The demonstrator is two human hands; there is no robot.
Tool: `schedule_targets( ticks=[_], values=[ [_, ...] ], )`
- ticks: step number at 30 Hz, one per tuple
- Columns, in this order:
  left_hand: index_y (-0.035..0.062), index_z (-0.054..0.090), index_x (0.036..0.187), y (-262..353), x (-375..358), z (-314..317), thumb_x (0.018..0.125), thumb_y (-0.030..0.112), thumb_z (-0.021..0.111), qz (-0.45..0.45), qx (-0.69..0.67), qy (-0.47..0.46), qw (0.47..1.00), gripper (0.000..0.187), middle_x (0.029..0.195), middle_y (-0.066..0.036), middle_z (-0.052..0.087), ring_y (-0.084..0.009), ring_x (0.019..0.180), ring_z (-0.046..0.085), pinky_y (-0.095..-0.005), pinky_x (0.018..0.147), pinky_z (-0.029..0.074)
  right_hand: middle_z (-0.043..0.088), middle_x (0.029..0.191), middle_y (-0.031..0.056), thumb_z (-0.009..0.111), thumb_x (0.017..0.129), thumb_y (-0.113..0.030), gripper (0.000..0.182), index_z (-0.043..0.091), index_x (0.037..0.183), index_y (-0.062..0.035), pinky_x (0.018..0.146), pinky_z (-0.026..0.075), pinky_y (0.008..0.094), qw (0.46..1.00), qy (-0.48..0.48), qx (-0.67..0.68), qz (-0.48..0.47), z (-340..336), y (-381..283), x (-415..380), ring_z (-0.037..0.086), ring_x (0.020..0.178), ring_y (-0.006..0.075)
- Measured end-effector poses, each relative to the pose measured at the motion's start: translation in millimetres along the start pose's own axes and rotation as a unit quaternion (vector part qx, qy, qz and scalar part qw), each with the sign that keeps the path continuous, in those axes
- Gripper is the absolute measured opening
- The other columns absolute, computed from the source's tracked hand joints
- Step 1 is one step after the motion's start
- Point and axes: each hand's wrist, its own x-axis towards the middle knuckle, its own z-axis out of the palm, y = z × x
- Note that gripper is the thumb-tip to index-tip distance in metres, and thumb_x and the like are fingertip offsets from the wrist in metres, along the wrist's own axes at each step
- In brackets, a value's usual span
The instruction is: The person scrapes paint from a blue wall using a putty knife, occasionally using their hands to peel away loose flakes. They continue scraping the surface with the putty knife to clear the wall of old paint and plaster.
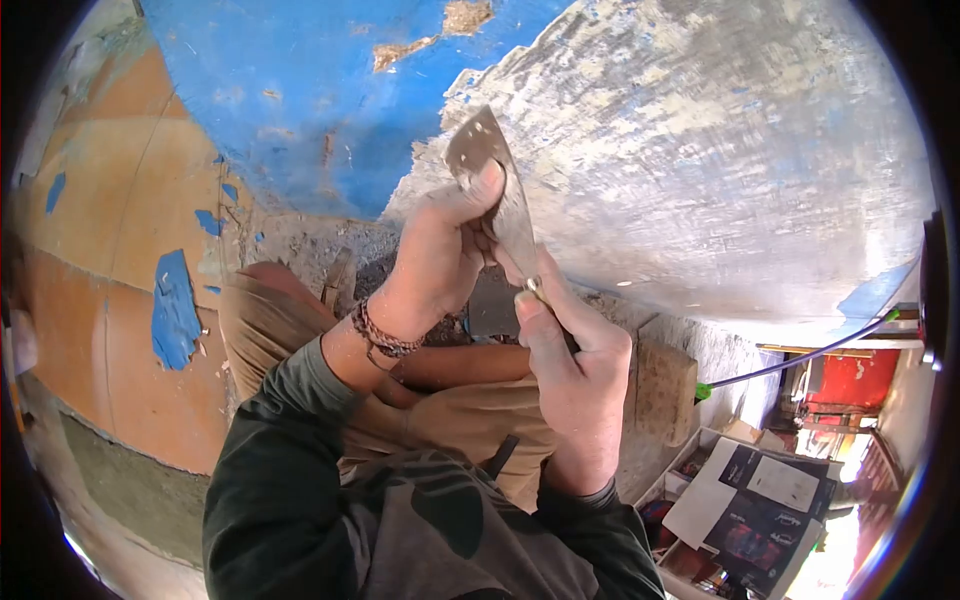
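Note:
A metal putty knife [513,215] is held between my two hands, its wide blade pointing up toward the wall. My left hand [450,235] pinches the blade, with the thumb lying flat on the metal near the broad end. My right hand [580,350] is wrapped round the handle, thumb and finger close to the ferrule; most of the handle is hidden in the palm. Behind the blade stands a wall, part coated in blue paint [290,90] and part scraped to a patchy white surface [700,150]. The ragged paint edge runs just behind the blade tip.
Orange floor tiles [70,330] lie on the left, with a large blue paint flake [175,310] and smaller chips on them. At lower right sits a box [690,460] with a dark printed carton [765,520] on it. A purple cable [800,358] runs at right.

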Motion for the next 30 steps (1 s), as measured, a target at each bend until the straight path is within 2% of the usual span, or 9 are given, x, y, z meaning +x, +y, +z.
schedule_targets(
  ticks=[1, 8, 10, 14, 16, 18, 19, 23, 30],
  values=[
    [-0.0002, 0.064, 0.090, 0.2, 2.5, 2.6, 0.095, 0.034, 0.059, 0.022, -0.008, 0.057, 0.998, 0.035, 0.076, -0.009, 0.067, -0.0188, 0.060, 0.064, -0.0308, 0.053, 0.053, 0.068, 0.111, 0.0230, 0.058, 0.092, -0.001, 0.036, 0.056, 0.127, 0.0066, 0.083, 0.049, 0.0264, 0.998, 0.005, -0.016, -0.053, 3.6, 3.3, 2.0, 0.064, 0.102, 0.0155],
    [-0.0006, 0.065, 0.088, 3.9, 0.4, 4.0, 0.095, 0.034, 0.060, -0.004, -0.021, 0.011, 1.000, 0.035, 0.074, -0.010, 0.067, -0.0191, 0.057, 0.064, -0.0310, 0.051, 0.052, 0.070, 0.104, 0.0220, 0.059, 0.092, -0.003, 0.036, 0.056, 0.128, 0.0063, 0.078, 0.050, 0.0249, 0.999, 0.013, -0.035, -0.037, 0.6, 0.3, 0.8, 0.064, 0.093, 0.0123],
    [-0.0007, 0.065, 0.088, 8.2, 2.9, 0.3, 0.095, 0.033, 0.060, 0.033, -0.004, 0.028, 0.999, 0.035, 0.075, -0.010, 0.068, -0.0195, 0.058, 0.064, -0.0313, 0.051, 0.052, 0.071, 0.102, 0.0204, 0.059, 0.093, -0.002, 0.036, 0.056, 0.128, 0.0065, 0.076, 0.049, 0.0242, 0.997, 0.002, -0.060, -0.057, 7.5, -6.5, 2.0, 0.063, 0.091, 0.0101],
    [-0.0007, 0.065, 0.090, -4.6, 1.5, 10.0, 0.095, 0.033, 0.061, 0.009, -0.020, 0.064, 0.998, 0.034, 0.076, -0.010, 0.068, -0.0196, 0.060, 0.066, -0.0317, 0.051, 0.052, 0.071, 0.099, 0.0199, 0.058, 0.093, -0.002, 0.036, 0.056, 0.128, 0.0065, 0.072, 0.049, 0.0234, 0.997, 0.011, -0.056, -0.052, 1.3, -0.7, -2.4, 0.059, 0.086, 0.0069],
    [0.0006, 0.064, 0.092, 0.8, -0.9, 3.6, 0.094, 0.033, 0.060, -0.008, -0.010, -0.003, 1.000, 0.033, 0.078, -0.009, 0.068, -0.0184, 0.062, 0.066, -0.0317, 0.052, 0.053, 0.071, 0.097, 0.0204, 0.058, 0.092, -0.002, 0.036, 0.055, 0.128, 0.0065, 0.070, 0.049, 0.0236, 0.998, 0.020, -0.040, -0.048, -1.6, 3.9, -1.1, 0.059, 0.082, 0.0062],
    [0.0024, 0.064, 0.096, 11.7, -3.7, 4.6, 0.095, 0.032, 0.060, 0.041, -0.019, 0.003, 0.999, 0.030, 0.083, -0.008, 0.068, -0.0177, 0.066, 0.067, -0.0314, 0.053, 0.053, 0.070, 0.096, 0.0210, 0.058, 0.092, -0.001, 0.036, 0.055, 0.128, 0.0068, 0.070, 0.049, 0.0239, 0.995, 0.012, -0.062, -0.078, 6.1, 1.6, 1.5, 0.059, 0.081, 0.0065],
    [0.0032, 0.063, 0.098, 15.6, -4.8, 17.7, 0.095, 0.033, 0.059, 0.034, -0.023, 0.061, 0.997, 0.030, 0.085, -0.006, 0.068, -0.0170, 0.069, 0.067, -0.0293, 0.053, 0.054, 0.070, 0.094, 0.0216, 0.058, 0.092, -0.001, 0.036, 0.055, 0.128, 0.0070, 0.070, 0.049, 0.0243, 0.990, 0.002, -0.084, -0.109, 8.8, -0.4, 2.6, 0.059, 0.080, 0.0068],
    [0.0025, 0.063, 0.101, 5.3, 1.5, 9.8, 0.095, 0.033, 0.058, 0.020, -0.024, 0.033, 0.999, 0.031, 0.087, -0.007, 0.068, -0.0174, 0.072, 0.067, -0.0293, 0.053, 0.054, 0.070, 0.091, 0.0215, 0.059, 0.092, -0.002, 0.036, 0.056, 0.127, 0.0052, 0.070, 0.050, 0.0255, 0.995, 0.033, -0.070, -0.065, -0.4, -1.0, -5.1, 0.061, 0.079, 0.0076],
    [0.0008, 0.064, 0.098, 6.5, 0.8, 8.6, 0.096, 0.032, 0.057, 0.039, -0.020, -0.003, 0.999, 0.032, 0.084, -0.009, 0.068, -0.0195, 0.066, 0.067, -0.0351, 0.053, 0.057, 0.070, 0.093, 0.0221, 0.059, 0.092, -0.002, 0.037, 0.056, 0.127, 0.0071, 0.071, 0.049, 0.0250, 0.994, 0.009, -0.065, -0.090, -0.4, -7.7, -0.4, 0.061, 0.081, 0.0086]
  ],
)
